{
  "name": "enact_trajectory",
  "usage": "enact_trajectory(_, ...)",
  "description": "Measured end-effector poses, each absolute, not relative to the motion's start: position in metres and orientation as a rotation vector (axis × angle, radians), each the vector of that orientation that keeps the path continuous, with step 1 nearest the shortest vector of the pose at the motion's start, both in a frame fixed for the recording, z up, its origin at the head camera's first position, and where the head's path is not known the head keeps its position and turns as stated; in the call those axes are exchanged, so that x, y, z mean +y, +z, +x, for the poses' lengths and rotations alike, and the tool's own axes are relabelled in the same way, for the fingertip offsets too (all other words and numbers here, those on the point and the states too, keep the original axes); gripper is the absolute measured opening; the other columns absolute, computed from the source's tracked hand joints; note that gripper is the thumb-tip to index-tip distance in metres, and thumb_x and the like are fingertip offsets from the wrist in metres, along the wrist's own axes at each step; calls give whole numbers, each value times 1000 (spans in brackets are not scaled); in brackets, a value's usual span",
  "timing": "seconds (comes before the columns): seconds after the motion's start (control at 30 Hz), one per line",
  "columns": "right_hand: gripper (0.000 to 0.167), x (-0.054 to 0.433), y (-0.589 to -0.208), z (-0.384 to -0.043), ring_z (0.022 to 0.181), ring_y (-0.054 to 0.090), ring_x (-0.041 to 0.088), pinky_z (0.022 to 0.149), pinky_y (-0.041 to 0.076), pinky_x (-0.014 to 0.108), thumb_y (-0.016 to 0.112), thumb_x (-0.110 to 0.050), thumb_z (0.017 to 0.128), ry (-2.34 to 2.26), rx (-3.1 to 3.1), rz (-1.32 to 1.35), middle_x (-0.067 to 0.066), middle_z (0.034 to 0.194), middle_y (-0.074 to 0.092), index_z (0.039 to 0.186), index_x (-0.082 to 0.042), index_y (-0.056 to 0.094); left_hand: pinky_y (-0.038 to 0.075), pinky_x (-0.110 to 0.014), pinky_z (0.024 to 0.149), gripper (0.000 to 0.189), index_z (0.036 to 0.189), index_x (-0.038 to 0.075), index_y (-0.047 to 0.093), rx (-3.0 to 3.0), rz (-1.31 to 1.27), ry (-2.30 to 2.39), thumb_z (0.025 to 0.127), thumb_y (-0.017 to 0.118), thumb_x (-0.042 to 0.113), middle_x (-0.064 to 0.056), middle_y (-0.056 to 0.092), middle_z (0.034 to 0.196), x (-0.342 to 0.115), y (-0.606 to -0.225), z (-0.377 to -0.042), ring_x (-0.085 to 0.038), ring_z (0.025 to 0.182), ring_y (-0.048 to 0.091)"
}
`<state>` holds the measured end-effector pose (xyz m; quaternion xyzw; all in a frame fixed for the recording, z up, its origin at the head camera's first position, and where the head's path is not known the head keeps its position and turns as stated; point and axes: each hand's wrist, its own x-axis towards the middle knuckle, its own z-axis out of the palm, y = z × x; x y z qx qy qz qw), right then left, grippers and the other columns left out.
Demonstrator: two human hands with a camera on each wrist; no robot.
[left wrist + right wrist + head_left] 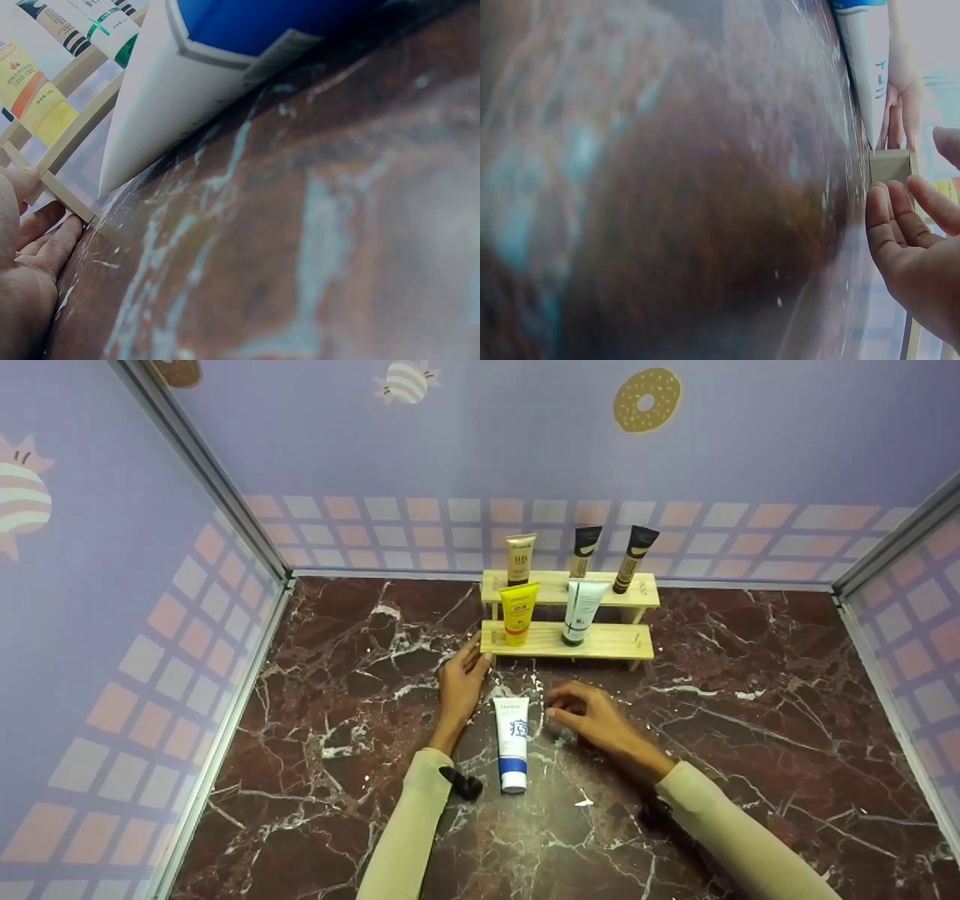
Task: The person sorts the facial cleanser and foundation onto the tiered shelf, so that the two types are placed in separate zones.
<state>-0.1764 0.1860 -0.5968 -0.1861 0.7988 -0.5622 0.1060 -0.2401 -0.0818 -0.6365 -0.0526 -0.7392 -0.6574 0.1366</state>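
My left hand (459,686) grips the lower left corner of a two-tier wooden display rack (611,641), thumb at the front and fingers along its side. On the lower tier stand a yellow tube (517,615) and a white tube with a dark green cap (583,611). A gold tube (520,559) and two black-and-gold tubes (583,556) stand on the upper tier. Between the hands, a white squeeze tube with a blue band (512,739) lies on the table, cap towards me. Beside it, my right hand (600,720) hovers with loosely curled fingers, holding nothing.
The dark red marbled tabletop (360,712) carries small white flecks. Patterned purple panels (450,450) wall in the back and both sides, with metal strips (289,577) along their joints. The rack stands close to the back panel.
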Motion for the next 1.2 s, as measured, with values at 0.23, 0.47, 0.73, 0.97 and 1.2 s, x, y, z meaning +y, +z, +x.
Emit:
enact_trajectory(0.23,39,179,-598,-171,96,75,28,85,64,25,81,-14,101,-1642,2349,-540,17,112,76,130,10,71,58,-47,111,51,154,-3,61,-2151,-130,-1925,107,74,9,-25,71,140,-81,-634,-239,-36,132,71)
enact_trajectory(0.47,34,170,-600,-167,96,74,38,84,62,22,78,-5,101,-1682,2273,-559,24,112,75,129,13,69,59,-49,110,49,152,-3,64,-2125,-130,-1920,105,75,7,-25,73,137,-81,-635,-240,-38,129,72)
enact_trajectory(0.73,33,161,-602,-164,97,73,44,83,61,20,78,-5,102,-1711,2248,-518,27,111,75,127,13,70,58,-48,111,48,151,0,65,-2124,-122,-1930,105,76,8,-24,72,138,-81,-635,-240,-37,130,72)
enact_trajectory(0.97,35,155,-604,-164,94,72,25,85,61,23,79,-9,100,-1683,2326,-488,20,108,76,127,11,71,59,-41,111,49,154,2,63,-2153,-112,-1929,107,74,10,-23,72,139,-82,-634,-240,-33,130,72)
enact_trajectory(1.2,40,148,-603,-167,91,71,25,80,60,23,83,-12,99,-1670,2386,-399,20,109,76,129,11,70,58,-44,112,52,157,-1,60,-2184,-130,-1901,108,73,12,-22,70,144,-83,-636,-239,-33,133,70)
